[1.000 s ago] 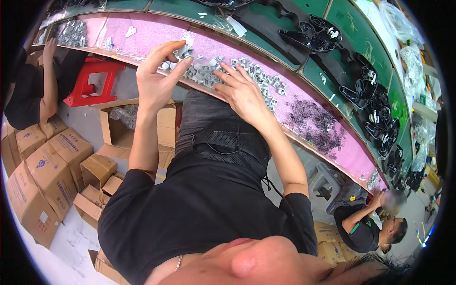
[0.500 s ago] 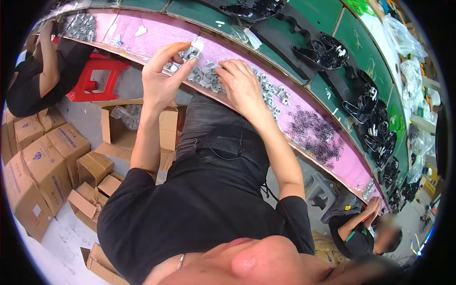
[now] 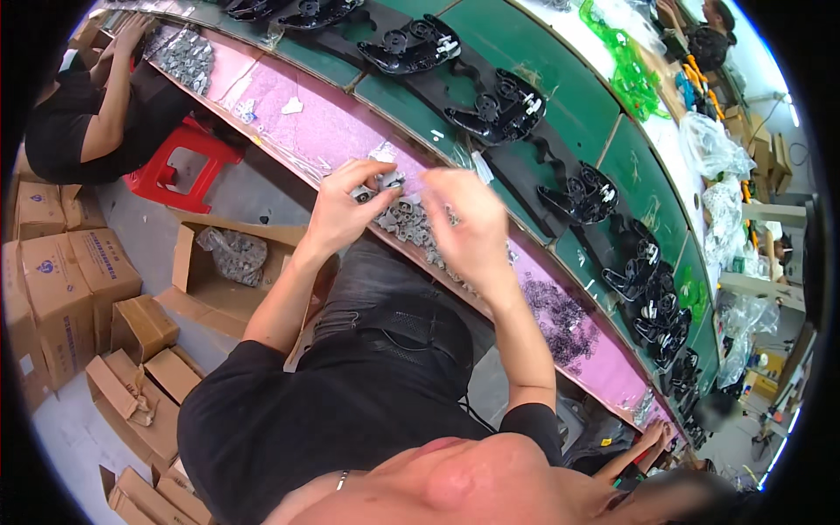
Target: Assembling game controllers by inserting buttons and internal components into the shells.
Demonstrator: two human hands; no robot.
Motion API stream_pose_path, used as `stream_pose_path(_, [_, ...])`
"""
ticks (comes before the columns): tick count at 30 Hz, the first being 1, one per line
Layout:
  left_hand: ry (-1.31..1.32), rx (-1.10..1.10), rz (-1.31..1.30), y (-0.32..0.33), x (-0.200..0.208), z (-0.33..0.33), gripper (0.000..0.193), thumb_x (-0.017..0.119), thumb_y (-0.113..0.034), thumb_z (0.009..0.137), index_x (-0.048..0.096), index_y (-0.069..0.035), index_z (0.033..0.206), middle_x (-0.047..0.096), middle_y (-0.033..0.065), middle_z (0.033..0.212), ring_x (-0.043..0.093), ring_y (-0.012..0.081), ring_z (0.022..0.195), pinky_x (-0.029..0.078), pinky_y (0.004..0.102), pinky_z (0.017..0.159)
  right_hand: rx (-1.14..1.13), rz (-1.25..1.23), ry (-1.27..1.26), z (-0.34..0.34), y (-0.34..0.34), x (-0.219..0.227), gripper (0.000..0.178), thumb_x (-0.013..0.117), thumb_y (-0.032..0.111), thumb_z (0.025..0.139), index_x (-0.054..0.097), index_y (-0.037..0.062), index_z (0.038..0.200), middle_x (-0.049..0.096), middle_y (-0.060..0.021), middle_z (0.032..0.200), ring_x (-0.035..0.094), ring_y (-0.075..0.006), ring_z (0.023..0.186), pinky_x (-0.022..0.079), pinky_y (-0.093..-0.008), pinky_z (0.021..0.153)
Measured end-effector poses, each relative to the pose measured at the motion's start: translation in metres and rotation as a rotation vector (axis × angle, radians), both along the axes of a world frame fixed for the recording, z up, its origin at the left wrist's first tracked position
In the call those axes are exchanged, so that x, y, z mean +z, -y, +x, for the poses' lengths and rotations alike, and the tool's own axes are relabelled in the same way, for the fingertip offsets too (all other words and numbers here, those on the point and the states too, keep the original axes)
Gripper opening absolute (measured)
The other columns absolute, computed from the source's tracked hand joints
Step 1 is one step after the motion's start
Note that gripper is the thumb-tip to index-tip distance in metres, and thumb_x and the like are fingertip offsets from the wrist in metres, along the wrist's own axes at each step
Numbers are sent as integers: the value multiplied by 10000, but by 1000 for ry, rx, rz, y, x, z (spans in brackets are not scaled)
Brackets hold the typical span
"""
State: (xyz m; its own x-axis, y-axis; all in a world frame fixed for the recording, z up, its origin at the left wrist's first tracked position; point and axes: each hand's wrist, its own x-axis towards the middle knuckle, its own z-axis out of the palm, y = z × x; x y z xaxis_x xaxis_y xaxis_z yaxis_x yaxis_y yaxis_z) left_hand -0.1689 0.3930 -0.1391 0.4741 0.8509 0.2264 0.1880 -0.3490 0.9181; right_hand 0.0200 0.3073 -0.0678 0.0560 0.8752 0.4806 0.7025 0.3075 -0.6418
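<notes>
My left hand (image 3: 343,214) is closed, with a small grey plastic part (image 3: 391,180) pinched between thumb and forefinger. Just right of it, my right hand (image 3: 471,226) hangs over the work strip, its fingertips turned toward the left hand. Motion smears those fingers, so whether they hold anything cannot be told. Beneath both hands lies a heap of similar grey parts (image 3: 411,225) on the pink-covered bench strip (image 3: 324,109). A spread of small black clip-like pieces (image 3: 560,325) lies farther right on the pink strip.
Beyond the strip, black moulded housings (image 3: 499,109) line a green surface (image 3: 569,61). Co-workers sit at the far left, beside a red stool (image 3: 184,166), and lower right. Cardboard boxes (image 3: 74,289) stand on the left floor; an opened carton (image 3: 188,262) holds a bagged bundle.
My right hand has lifted off the heap of grey parts and come up beside the left hand. The whole view has shifted, and the left hand keeps its pinch on a grey part.
</notes>
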Motion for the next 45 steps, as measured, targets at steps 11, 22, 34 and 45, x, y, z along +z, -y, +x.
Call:
stream_pose_path(11, [63,22,77,1,7,-29,309,855,-81,822,767,-1,1107,765,114,1036,654,212,803,547,344,759,-124,-128,28,-12,-175,31,275,739,241,960,795,-8,1061,791,-148,885,761,-214,788,575,-337,744])
stream_pose_path(22, [68,125,58,31,19,-108,315,858,-46,793,764,4,1089,740,90,959,622,200,787,541,343,744,-145,-559,-348,-125,-365,-9,399,719,357,986,768,-15,848,770,-91,745,656,-154,490,511,-315,440])
stream_pose_path(34, [25,304,-8,43,31,-174,321,857,-36,807,773,15,1112,748,78,942,629,163,787,542,312,738,-249,-857,-554,-128,-474,-28,321,536,204,1048,643,-93,989,739,-242,837,670,-267,553,535,-366,481])
stream_pose_path(45, [113,311,66,27,23,-185,320,860,-96,823,774,-19,1122,729,88,948,628,192,754,534,341,703,-2,-119,563,-85,-390,9,278,542,140,1013,774,-11,1038,714,-231,930,716,-399,971,612,-524,767])
